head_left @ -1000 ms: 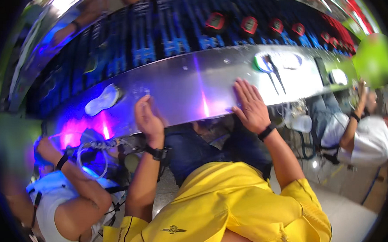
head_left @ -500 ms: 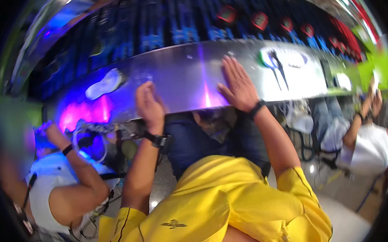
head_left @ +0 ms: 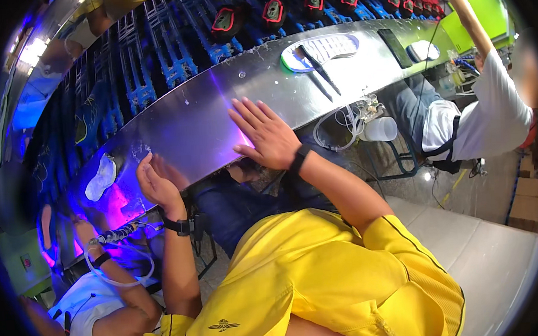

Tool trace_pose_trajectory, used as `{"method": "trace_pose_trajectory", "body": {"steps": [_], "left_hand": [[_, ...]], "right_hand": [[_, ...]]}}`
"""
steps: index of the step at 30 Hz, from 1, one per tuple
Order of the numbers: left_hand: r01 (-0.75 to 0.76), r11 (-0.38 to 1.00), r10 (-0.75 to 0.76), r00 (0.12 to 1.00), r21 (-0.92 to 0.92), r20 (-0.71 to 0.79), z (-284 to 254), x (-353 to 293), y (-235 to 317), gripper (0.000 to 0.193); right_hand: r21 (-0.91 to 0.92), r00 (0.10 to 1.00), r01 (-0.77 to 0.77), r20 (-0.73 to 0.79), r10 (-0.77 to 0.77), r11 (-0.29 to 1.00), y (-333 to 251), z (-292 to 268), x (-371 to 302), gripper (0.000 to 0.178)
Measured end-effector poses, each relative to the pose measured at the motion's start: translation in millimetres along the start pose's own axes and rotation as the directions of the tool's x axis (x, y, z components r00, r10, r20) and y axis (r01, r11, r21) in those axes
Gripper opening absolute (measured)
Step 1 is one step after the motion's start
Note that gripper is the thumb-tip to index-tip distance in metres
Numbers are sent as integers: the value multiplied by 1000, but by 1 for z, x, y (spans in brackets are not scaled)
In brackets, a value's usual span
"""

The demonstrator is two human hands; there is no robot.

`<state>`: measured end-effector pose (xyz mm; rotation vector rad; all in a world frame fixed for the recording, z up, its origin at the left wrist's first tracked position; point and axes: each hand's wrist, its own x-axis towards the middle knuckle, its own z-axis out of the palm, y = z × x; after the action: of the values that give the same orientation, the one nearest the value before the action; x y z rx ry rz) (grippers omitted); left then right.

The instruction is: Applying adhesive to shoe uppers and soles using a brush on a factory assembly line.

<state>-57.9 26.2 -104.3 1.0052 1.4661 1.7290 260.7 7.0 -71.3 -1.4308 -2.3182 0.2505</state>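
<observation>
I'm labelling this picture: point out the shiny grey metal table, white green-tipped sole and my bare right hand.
Grey metal table (head_left: 188, 132), head view, top surface.
White green-tipped sole (head_left: 331, 45), head view, patterned face.
Bare right hand (head_left: 267, 135), head view, hand's back.

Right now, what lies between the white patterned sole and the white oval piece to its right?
In the head view, a dark, flat slab lies between the sole and the oval piece.

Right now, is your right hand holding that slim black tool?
No, the right hand is flat, apart from the slim black tool.
</observation>
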Motion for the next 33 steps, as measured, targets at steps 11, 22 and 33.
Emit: {"method": "trace_pose_trajectory", "body": {"steps": [11, 22, 33], "left_hand": [[-50, 999, 50, 999, 0, 20, -12, 5, -7, 29], [-61, 995, 60, 998, 82, 11, -11, 8, -4, 27], [34, 999, -34, 999, 36, 24, -19, -1, 18, 27]], "right_hand": [[99, 995, 92, 35, -96, 991, -46, -1, -40, 87], [-152, 992, -110, -71, 100, 982, -17, 1, -1, 81], [737, 1000, 22, -22, 9, -676, -89, -59, -26, 93]]}}
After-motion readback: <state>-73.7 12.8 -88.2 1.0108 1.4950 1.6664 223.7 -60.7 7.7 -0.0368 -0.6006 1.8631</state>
